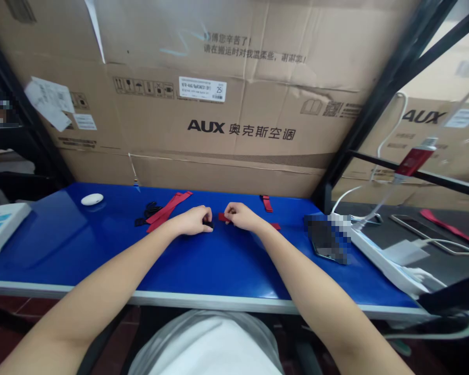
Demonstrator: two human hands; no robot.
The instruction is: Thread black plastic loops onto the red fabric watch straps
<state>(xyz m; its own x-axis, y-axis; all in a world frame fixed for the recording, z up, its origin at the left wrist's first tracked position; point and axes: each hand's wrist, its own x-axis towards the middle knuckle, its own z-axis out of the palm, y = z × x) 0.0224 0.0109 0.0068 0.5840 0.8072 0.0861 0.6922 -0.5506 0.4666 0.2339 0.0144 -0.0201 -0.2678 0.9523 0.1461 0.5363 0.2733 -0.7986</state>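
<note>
Your left hand (193, 221) and right hand (240, 216): both grips clamped on short red strap (223, 217), low over tabletop (82, 245). Likely mid-fastening; next calls for lining up its ends.

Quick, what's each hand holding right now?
Left hand: closed, pinching a small black piece.
Right hand: closed, pinching the end of a short red strap.

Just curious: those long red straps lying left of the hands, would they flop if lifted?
Probably floppy: the red straps lie flat and thin on the blue table, overlapping loosely. Likely light and unlikely to roll, being flat strips.
</note>
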